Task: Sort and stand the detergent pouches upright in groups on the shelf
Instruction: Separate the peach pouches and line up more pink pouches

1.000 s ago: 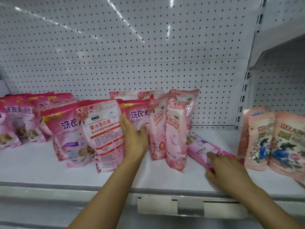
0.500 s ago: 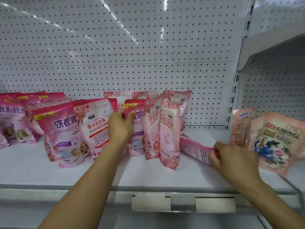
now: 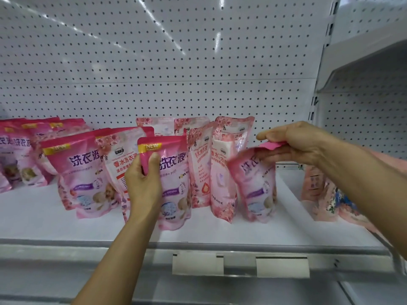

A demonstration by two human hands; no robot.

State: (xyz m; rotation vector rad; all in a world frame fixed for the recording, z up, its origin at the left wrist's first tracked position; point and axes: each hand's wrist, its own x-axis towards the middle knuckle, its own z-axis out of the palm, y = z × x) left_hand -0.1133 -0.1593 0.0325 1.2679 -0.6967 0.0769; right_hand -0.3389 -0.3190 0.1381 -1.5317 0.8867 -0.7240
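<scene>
While both hands are busy: two matching pink pouches are up at once, one per hand, in front of the white shelf (image 3: 220,230).
Left hand: left hand (image 3: 143,183) grips the top left corner of a bright pink pouch (image 3: 174,186); thumb on the front, the other fingers curled behind it.
Why so held: a corner grip near the top lets the bag hang straight, its base at or just above the shelf (contact not clear), probably so it can be pulled out from among the paler flowered bags.
Right hand: right hand (image 3: 299,144) pinches the top seal of a second pink pouch (image 3: 257,186), fingers clamped together on the folded edge.
Why so held: the seal is the stiffest part; by my reading the bag is being lifted upright, and it is blurred with motion.
Likely aim: join both with the same-printed group (image 3: 72,168) standing at left.
In the way: a white-faced flowered pouch (image 3: 119,164) sits between the left-hand bag and that group; tall pale pink pouches (image 3: 220,172) stand between the two held bags.
Around: more dark pink bags (image 3: 17,155) far left; peach flowered bags (image 3: 319,190) behind the right forearm, partly hidden.
Behind: pegboard back panel (image 3: 176,62).
Below: blank price-tag holders (image 3: 282,266) on the shelf edge.
</scene>
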